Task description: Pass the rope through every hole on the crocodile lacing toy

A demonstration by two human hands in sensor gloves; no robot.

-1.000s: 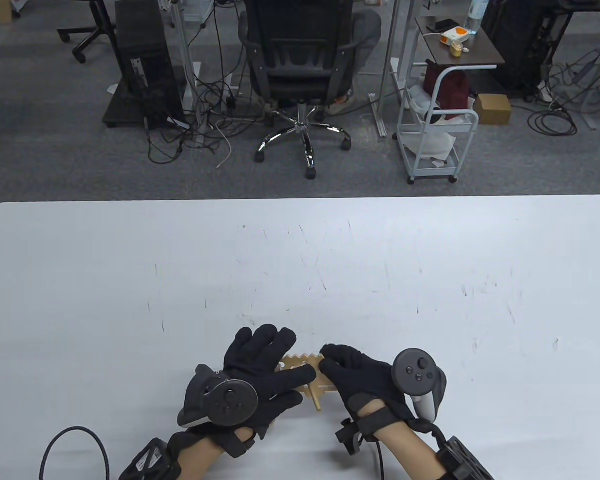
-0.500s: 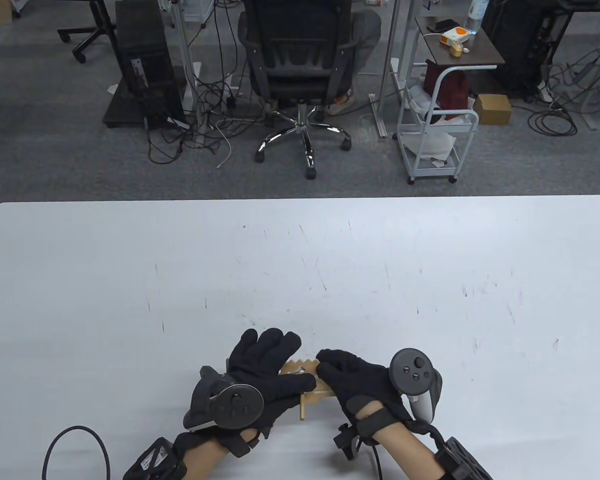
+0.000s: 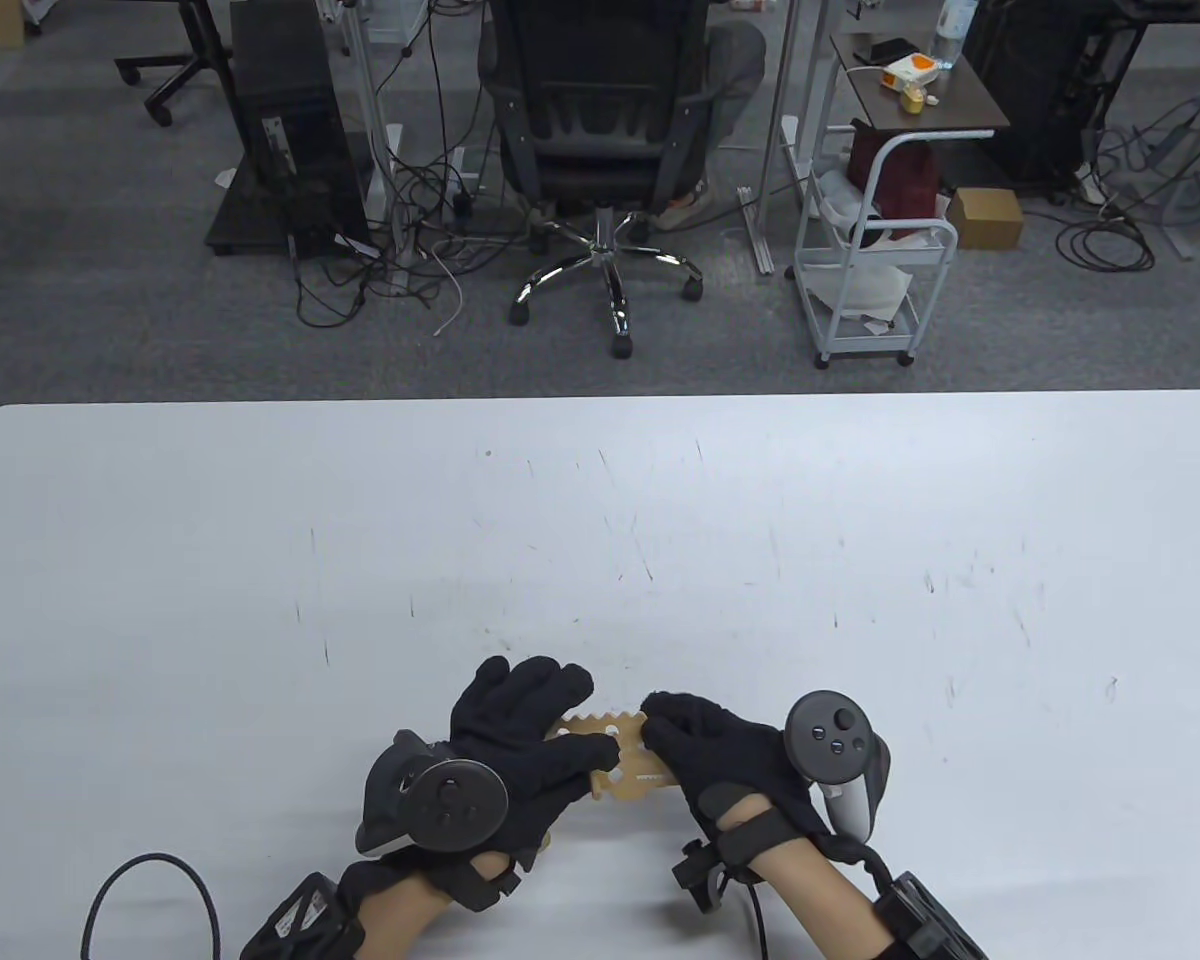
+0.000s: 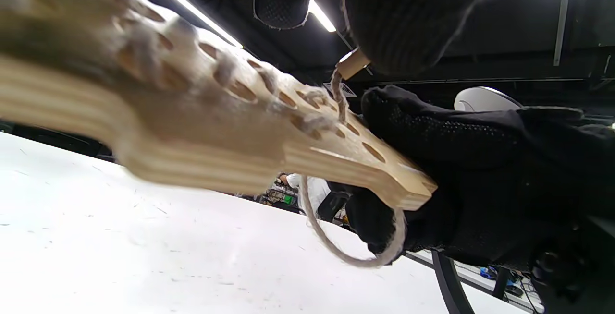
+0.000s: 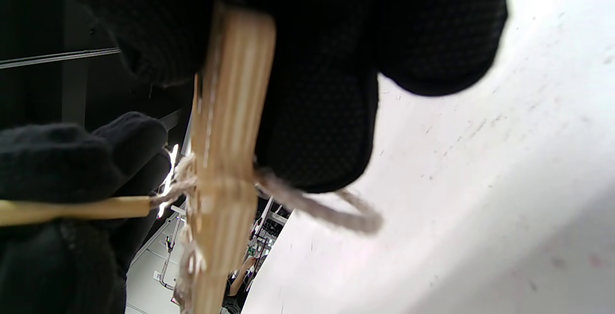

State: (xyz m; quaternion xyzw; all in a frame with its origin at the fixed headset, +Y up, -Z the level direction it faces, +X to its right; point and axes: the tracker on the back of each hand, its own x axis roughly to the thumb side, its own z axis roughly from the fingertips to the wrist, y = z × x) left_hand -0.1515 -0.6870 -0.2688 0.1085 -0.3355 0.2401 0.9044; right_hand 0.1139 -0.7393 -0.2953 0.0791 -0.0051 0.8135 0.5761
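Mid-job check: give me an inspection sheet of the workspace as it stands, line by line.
Surface: white table, scuffed with fine dark marks.
Job's things: wooden crocodile board held above the table between both hands; rope laced through several holes, a slack loop hanging beneath; wooden needle on the rope's end.
Clutter: nothing seen on the table.
Hands: left hand grips the needle; right hand grips the board's end.
Cables: black cable loop at the near left edge; cords trail from both wrists.
Surroundings: office chair, white trolley, floor cables.
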